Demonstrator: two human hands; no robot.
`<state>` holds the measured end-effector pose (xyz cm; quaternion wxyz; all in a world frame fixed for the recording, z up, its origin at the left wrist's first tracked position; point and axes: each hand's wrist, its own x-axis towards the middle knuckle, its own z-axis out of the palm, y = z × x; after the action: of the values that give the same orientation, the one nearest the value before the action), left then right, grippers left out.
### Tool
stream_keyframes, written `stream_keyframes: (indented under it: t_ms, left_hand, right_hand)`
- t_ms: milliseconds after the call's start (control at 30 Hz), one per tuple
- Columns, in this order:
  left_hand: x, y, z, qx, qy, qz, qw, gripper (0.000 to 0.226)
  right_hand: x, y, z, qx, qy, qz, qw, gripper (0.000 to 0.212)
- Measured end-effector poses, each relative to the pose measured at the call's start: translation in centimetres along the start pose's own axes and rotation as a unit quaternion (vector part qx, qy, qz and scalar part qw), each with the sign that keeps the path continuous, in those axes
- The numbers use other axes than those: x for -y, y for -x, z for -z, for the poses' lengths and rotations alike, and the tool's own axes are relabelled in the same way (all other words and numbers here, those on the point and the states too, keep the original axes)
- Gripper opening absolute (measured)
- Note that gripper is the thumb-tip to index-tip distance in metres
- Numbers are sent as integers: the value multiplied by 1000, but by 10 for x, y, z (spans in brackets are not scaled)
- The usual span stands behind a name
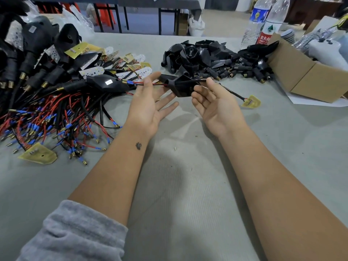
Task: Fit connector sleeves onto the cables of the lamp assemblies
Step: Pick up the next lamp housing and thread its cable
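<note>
Between my two hands hangs a black lamp housing (181, 87) threaded on a cable. My left hand (148, 102), palm up, pinches the red and black wires with blue terminals (131, 83) at its thumb and forefinger. My right hand (212, 102), also palm up, touches the housing's right side and the black cable (233, 93). That cable runs to a yellow LED board (251, 101) lying on the table. Whether a connector sleeve sits on this cable I cannot tell.
A big heap of wired lamp assemblies (47, 102) fills the left of the grey table (188, 185). Loose black housings and connector sleeves (212, 59) are piled at the back centre. A cardboard box (308, 76) and two water bottles (263, 21) stand at the right.
</note>
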<state>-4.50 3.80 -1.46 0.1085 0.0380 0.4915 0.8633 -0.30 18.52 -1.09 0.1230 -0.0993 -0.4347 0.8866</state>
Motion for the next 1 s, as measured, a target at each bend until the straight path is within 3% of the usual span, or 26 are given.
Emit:
stream_keyframes:
  t_ms: [267, 400, 533, 667, 1000]
  left_hand:
    - [3, -4, -4, 17, 71, 23, 997, 29]
    - [6, -3, -8, 38, 62, 17, 997, 11]
    - [10, -1, -7, 60, 21, 16, 998, 18]
    - [10, -1, -6, 27, 4, -3, 1000, 19]
    - [6, -3, -3, -34, 23, -22, 999, 18]
  right_hand:
    - [-3, 1, -4, -32, 77, 57, 995, 10]
    - [-7, 2, -4, -13, 218, 110, 970, 6]
    - [-11, 3, -5, -11, 312, 127, 942, 12]
    - [-9, 5, -4, 8, 293, 112, 949, 9]
    - [0, -1, 0, -40, 79, 60, 994, 7]
